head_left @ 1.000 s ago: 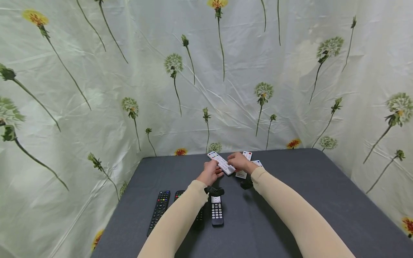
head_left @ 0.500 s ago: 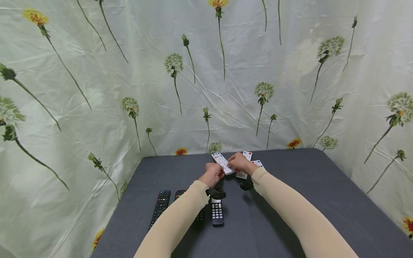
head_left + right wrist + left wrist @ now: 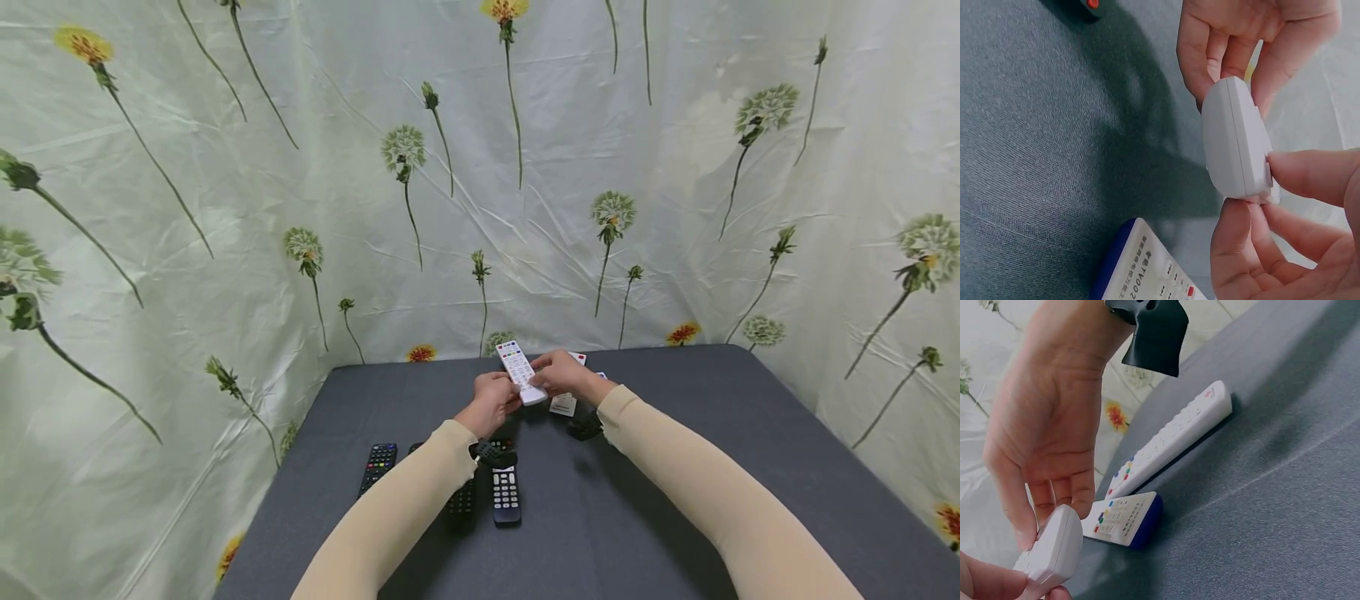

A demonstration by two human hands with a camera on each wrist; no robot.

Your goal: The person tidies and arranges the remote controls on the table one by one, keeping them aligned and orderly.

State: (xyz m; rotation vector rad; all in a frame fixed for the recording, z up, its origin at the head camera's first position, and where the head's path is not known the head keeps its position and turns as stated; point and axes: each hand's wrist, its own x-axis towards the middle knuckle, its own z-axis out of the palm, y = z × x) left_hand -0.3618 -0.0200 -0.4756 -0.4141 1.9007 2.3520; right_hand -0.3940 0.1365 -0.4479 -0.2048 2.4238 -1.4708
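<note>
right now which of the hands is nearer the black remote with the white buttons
Left. The left hand is just past the far end of the black remote with white buttons; the right hand is farther past it and off to the right.

I am in an enclosed corner, like a booth arranged with cloth; whether it belongs to a home or to a studio, I cannot tell. A pale, creased curtain (image 3: pixel 540 275) fills the upper part of the head view and also its left and right sides, with dandelions (image 3: pixel 612 212) and yellow flowers (image 3: pixel 82 42) on it. In the lower middle is a table (image 3: pixel 757 433) with a dark grey surface, whose woven texture shows in both wrist views. The remote controls (image 3: pixel 506 497) here are household things.
</note>
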